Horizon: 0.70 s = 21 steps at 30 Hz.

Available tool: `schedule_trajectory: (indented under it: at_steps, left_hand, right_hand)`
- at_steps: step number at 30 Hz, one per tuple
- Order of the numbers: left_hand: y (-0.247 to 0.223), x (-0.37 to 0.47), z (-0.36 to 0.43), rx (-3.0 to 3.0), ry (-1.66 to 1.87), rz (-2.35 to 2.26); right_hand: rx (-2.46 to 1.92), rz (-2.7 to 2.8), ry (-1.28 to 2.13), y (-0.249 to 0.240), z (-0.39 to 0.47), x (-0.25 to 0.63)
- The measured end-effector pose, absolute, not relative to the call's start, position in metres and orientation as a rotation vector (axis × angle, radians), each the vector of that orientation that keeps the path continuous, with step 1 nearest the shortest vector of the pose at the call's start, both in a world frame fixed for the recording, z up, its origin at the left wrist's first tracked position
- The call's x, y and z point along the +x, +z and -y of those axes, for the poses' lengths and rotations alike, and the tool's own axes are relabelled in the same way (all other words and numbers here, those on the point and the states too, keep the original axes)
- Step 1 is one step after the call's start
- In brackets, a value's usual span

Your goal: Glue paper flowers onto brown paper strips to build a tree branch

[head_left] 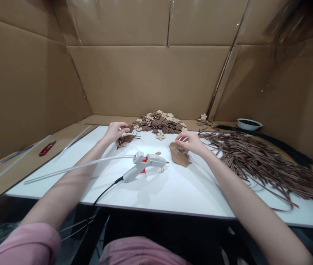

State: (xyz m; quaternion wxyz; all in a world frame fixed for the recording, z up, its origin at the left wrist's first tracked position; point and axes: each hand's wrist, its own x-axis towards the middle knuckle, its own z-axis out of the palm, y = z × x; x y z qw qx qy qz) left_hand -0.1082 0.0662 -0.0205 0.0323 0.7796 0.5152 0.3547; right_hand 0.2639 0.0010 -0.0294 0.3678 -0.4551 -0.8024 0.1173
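Observation:
My left hand (117, 132) is at the left of the white board, its thumb and fingers curled close together beside a small bunch of brown flowers with thin stems (125, 140). What lies between those fingertips is too small to make out. On the right, my right hand (192, 142) has its fingers bent together over the upper edge of a crumpled brown piece (180, 155). Its fingertips hide whatever they pinch. Between my forearms a white glue gun (145, 165) stands on its wire stand, nozzle to the right, with a long clear glue stick (79, 168) in its back.
Brown and cream flower cutouts (164, 123) are heaped at the back, with one cream flower (160, 136) in front. Brown strips (256, 158) cover the right side near a white bowl (249, 124). A red cutter (47, 148) lies left. Cardboard walls (151, 81) enclose the board.

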Motion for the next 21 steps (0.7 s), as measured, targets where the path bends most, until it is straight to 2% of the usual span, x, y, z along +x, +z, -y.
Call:
schedule_trajectory:
  at_steps: [14, 21]
  left_hand:
    - [-0.026, -0.107, -0.065, 2.209, 1.246, -1.532]
    - [-0.02, -0.073, -0.047, 1.756, 1.318, -1.148]
  right_hand:
    - [-1.181, 2.056, 0.326, -0.029, 0.0, 0.263]
    - [-1.199, 2.036, 0.371, -0.026, 0.004, 0.256]
